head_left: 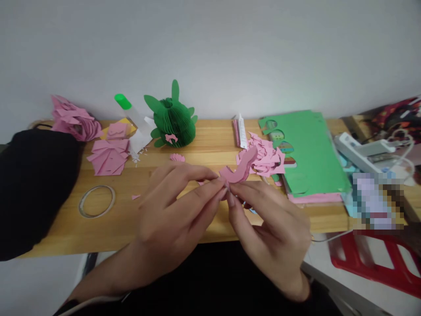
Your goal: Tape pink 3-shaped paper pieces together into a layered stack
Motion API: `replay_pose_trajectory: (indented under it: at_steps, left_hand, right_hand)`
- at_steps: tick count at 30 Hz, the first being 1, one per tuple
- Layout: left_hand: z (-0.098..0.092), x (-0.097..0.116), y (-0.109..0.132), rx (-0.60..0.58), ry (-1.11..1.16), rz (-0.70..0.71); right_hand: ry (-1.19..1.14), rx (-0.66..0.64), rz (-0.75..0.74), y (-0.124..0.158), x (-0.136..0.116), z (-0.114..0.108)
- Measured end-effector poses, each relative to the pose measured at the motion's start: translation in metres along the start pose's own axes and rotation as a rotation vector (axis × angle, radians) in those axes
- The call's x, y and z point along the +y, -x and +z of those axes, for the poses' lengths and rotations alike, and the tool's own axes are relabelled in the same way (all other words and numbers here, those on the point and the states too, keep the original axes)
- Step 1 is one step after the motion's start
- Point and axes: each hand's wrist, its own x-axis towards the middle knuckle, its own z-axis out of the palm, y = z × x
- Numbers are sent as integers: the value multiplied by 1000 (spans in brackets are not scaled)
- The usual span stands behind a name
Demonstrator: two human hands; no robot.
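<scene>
The curved strip [242, 172] is of matt paper. The green ball [176, 120] is of folded paper, ridged. The table [213, 132] is of smooth, slightly glossy wood.

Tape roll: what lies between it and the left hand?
In the head view, a small pink paper scrap lies on the wooden tabletop between the tape roll and the left hand; otherwise that stretch is bare.

A plain black garment [217, 281] is worn at six o'clock, with a dark sleeve [324, 298] seen toward five and a pale cord-like strip [95, 302] toward seven.
</scene>
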Motion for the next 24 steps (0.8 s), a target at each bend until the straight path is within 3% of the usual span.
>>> replay_pose_trajectory:
  at_steps: [24]
  left_hand:
    - [0, -3, -2, -46, 61, -18]
  right_hand:
    - [-2, 8, -9, 3, 2, -2]
